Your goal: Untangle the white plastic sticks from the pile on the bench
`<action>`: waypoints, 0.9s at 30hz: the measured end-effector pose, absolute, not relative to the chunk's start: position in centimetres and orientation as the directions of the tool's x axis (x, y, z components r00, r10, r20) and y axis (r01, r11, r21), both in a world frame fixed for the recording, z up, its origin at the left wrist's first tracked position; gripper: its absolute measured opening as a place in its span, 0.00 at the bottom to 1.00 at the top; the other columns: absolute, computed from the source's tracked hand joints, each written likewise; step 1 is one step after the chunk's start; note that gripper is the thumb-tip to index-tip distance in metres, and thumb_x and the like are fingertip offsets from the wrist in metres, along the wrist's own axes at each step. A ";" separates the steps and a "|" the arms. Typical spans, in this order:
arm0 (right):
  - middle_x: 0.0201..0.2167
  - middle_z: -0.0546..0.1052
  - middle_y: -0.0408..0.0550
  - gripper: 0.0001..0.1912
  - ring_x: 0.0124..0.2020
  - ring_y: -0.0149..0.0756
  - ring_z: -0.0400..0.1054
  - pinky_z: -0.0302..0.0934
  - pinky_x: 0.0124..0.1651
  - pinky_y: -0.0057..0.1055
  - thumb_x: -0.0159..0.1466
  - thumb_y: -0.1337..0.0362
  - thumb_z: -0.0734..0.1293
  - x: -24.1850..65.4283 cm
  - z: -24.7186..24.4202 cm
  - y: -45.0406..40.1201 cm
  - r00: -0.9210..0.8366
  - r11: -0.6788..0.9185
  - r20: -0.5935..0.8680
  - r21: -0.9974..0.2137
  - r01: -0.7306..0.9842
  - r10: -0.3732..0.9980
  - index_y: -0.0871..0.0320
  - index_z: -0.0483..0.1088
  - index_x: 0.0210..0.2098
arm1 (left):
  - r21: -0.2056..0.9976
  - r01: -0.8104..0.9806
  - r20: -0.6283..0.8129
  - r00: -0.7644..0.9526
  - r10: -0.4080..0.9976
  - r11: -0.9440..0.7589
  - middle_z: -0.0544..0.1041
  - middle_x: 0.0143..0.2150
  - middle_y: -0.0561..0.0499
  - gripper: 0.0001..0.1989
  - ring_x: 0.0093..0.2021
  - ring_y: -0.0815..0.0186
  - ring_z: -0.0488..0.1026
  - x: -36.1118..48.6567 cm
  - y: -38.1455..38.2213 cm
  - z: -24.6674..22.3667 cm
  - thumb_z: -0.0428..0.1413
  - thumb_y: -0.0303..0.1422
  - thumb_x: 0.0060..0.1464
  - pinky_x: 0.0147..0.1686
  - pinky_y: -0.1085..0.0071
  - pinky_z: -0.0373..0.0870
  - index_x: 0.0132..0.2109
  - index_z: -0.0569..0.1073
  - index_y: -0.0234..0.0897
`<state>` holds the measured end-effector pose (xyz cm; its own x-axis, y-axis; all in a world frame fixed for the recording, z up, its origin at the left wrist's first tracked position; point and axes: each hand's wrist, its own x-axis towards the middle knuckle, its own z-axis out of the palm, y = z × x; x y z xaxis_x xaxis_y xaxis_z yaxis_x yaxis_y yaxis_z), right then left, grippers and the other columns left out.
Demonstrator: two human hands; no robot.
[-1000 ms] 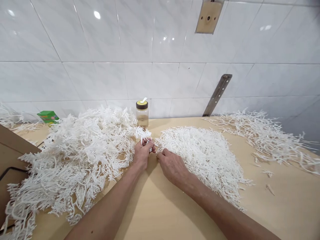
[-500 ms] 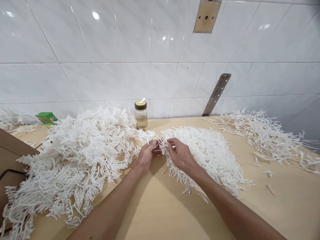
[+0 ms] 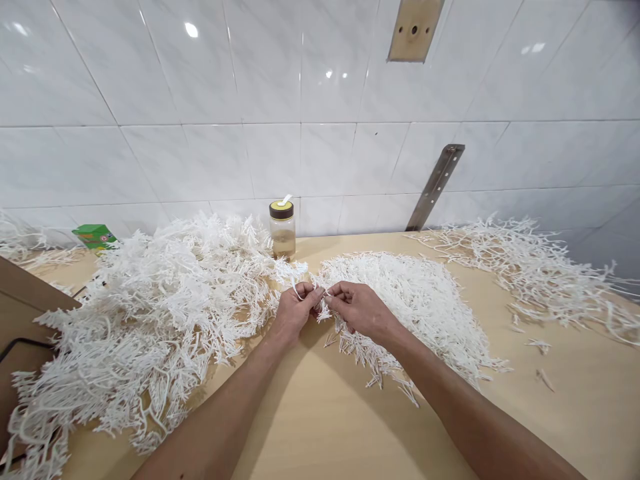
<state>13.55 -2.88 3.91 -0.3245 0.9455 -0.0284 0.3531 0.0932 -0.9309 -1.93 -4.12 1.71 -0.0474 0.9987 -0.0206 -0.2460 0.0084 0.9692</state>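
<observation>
- Pinched between both hands is one small white plastic sprig (image 3: 320,298) — the left hand (image 3: 293,312) and the right hand (image 3: 361,309) each close thumb and fingers on it, just above the worktop (image 3: 320,427), between two white heaps.
- Left: a tall tangled pile of branched pieces (image 3: 145,313). A green carton (image 3: 95,236) sits behind it; its print is too small to read.
- Centre: a jar with a dark lid (image 3: 283,229) stands by the tiled wall — no label shows.
- Right: a flatter heap of short bits (image 3: 415,300), then loose strands (image 3: 525,267).
- By my reading, bits are being pulled off the sprig; the next move calls for a firm twist apart.
</observation>
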 end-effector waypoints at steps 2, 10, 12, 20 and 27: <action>0.21 0.70 0.39 0.10 0.14 0.24 0.58 0.56 0.14 0.24 0.60 0.56 0.66 13.6 3.9 -2.8 -0.295 0.094 -0.019 -0.927 0.362 0.955 0.57 0.70 0.31 | 0.974 -0.226 -0.016 -0.043 0.999 0.006 0.67 0.18 0.56 0.17 0.19 0.73 0.62 -2.0 -4.1 1.7 0.67 0.42 0.43 0.23 0.74 0.60 0.25 0.70 0.35; 0.19 0.67 0.37 0.11 0.12 0.25 0.60 0.58 0.15 0.24 0.62 0.56 0.64 13.7 3.9 -2.6 -0.263 0.094 -0.015 -0.913 0.396 0.965 0.57 0.68 0.30 | 0.986 -0.168 -0.006 0.046 0.999 0.014 0.69 0.19 0.55 0.19 0.21 0.71 0.64 -2.4 -3.9 1.2 0.63 0.45 0.48 0.24 0.73 0.61 0.24 0.68 0.36; 0.20 0.68 0.38 0.10 0.12 0.25 0.60 0.57 0.14 0.24 0.61 0.57 0.64 13.7 3.8 -2.6 -0.248 0.093 -0.008 -0.915 0.393 0.969 0.57 0.68 0.30 | 0.988 -0.155 -0.008 0.063 0.998 0.017 0.69 0.19 0.55 0.19 0.20 0.71 0.64 -2.4 -3.9 1.2 0.63 0.46 0.47 0.25 0.73 0.61 0.24 0.68 0.36; 0.18 0.66 0.37 0.13 0.13 0.25 0.59 0.56 0.14 0.23 0.61 0.53 0.66 13.7 3.0 -2.3 -0.210 0.052 -0.007 -0.961 0.271 0.978 0.57 0.68 0.32 | 0.968 -0.240 -0.045 0.107 0.993 0.069 0.69 0.20 0.54 0.19 0.21 0.72 0.64 -2.7 -3.8 1.3 0.66 0.43 0.43 0.26 0.74 0.61 0.24 0.68 0.35; 0.22 0.69 0.40 0.21 0.15 0.25 0.62 0.59 0.17 0.24 0.61 0.45 0.65 13.5 2.7 -2.6 -0.364 0.076 -0.013 -0.970 0.229 0.931 0.59 0.67 0.33 | 0.937 -0.348 -0.036 0.004 0.999 0.035 0.68 0.19 0.55 0.17 0.20 0.73 0.63 -2.6 -3.4 0.9 0.67 0.42 0.42 0.25 0.74 0.61 0.25 0.70 0.35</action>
